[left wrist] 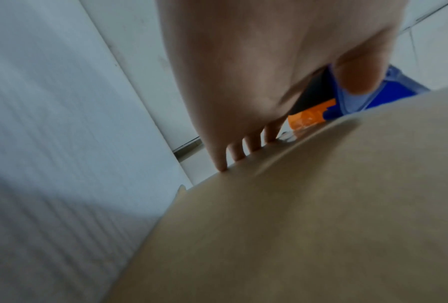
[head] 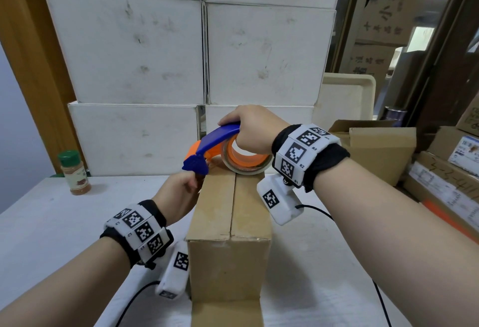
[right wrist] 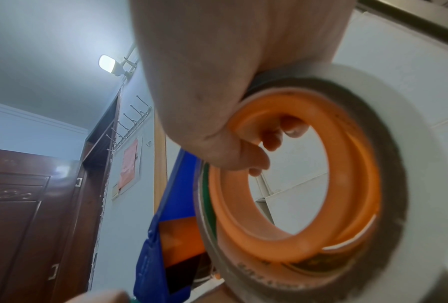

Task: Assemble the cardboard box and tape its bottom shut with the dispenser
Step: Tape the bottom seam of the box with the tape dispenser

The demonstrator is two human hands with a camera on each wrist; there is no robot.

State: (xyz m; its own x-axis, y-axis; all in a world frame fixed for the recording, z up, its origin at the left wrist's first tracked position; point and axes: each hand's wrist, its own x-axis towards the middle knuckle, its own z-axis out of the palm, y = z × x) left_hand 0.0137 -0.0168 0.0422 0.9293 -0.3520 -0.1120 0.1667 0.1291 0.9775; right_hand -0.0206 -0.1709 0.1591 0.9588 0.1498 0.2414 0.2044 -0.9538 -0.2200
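Note:
A brown cardboard box (head: 228,262) stands on the white table, its closed flaps facing up with a seam down the middle. My right hand (head: 251,127) grips the blue and orange tape dispenser (head: 215,142), fingers curled through the orange core of the tape roll (right wrist: 295,246). The roll (head: 246,163) rests on the far end of the box top. My left hand (head: 178,192) is at the box's far left corner, just under the dispenser's blue nose. In the left wrist view its fingers (left wrist: 243,151) reach straight over the far edge of the box (left wrist: 295,225), thumb beside the blue part.
A stack of white cartons (head: 155,54) stands right behind the box. A spice jar with a green lid (head: 74,172) stands at the back left of the table (head: 51,223). Brown cartons (head: 383,150) and a beige tray (head: 347,98) crowd the right side.

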